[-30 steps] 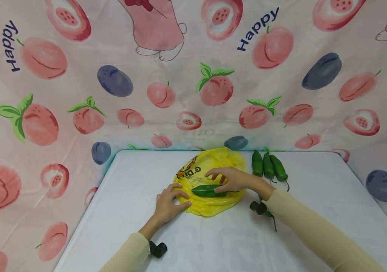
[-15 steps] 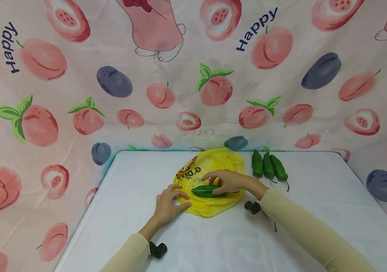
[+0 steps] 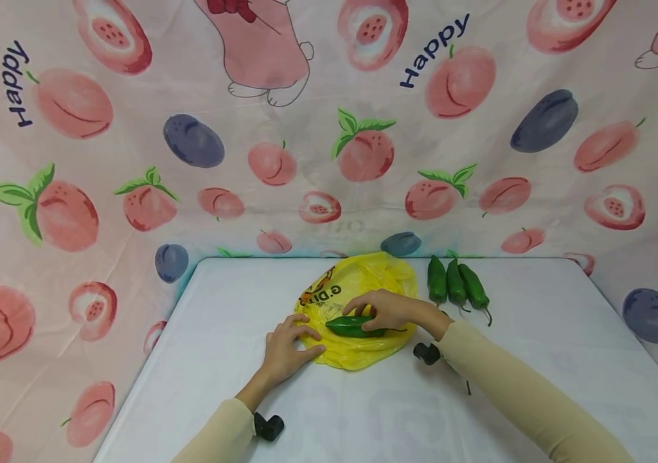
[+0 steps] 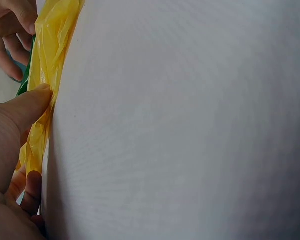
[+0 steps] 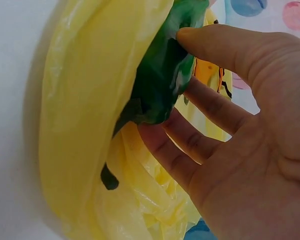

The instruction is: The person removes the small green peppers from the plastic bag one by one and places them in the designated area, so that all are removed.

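A yellow plastic bag [image 3: 364,350] with dark print lies on the white table. On it is a green chili pepper [image 3: 343,326], its stem pointing right. My right hand [image 3: 383,310] grips the pepper's stem end; in the right wrist view the thumb [image 5: 205,42] lies on one side and the fingers on the other. At the bag's left edge rests my left hand [image 3: 285,348], its thumb and fingers spread apart and touching the plastic. The left wrist view has its thumb [image 4: 27,105] against the crumpled bag edge.
Several more green peppers [image 3: 456,283] lie side by side at the back right. Another stem [image 3: 468,387] shows near the right sleeve, the rest hidden by the arm. Behind the table [image 3: 335,418] hangs a fruit-print cloth [image 3: 306,128].
My right hand has shifted slightly left and lower, its fingers closing round the pepper. The left hand, the bag and the pepper stay in place.
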Motion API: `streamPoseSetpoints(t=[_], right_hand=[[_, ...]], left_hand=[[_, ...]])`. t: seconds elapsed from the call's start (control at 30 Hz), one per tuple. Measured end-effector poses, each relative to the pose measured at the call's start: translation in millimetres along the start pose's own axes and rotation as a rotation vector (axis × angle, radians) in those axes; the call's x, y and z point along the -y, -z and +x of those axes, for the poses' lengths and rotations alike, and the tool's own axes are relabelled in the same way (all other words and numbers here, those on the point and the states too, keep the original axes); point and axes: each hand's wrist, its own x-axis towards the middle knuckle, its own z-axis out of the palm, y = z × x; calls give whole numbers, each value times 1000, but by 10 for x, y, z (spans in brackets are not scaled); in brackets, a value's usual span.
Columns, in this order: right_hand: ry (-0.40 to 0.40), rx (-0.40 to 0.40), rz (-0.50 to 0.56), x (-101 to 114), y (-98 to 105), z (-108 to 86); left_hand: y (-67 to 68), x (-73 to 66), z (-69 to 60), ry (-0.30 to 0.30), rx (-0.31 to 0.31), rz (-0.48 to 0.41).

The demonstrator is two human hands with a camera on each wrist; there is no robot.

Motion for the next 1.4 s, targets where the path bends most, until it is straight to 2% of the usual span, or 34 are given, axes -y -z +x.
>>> streamPoseSetpoints(t=[0.7, 0.8, 1.07, 1.4], right_hand=[[4, 4, -31, 19, 9, -7], [26, -3, -42, 16, 13, -12], [91, -49, -59, 29, 64, -66], [71, -123, -73, 119, 187, -214]], left_hand=[[10, -12, -7, -4, 1, -16], [7, -9, -4, 2, 2, -13], [-1, -5, 1, 8, 6, -12], [3, -4, -1, 6, 3, -1]])
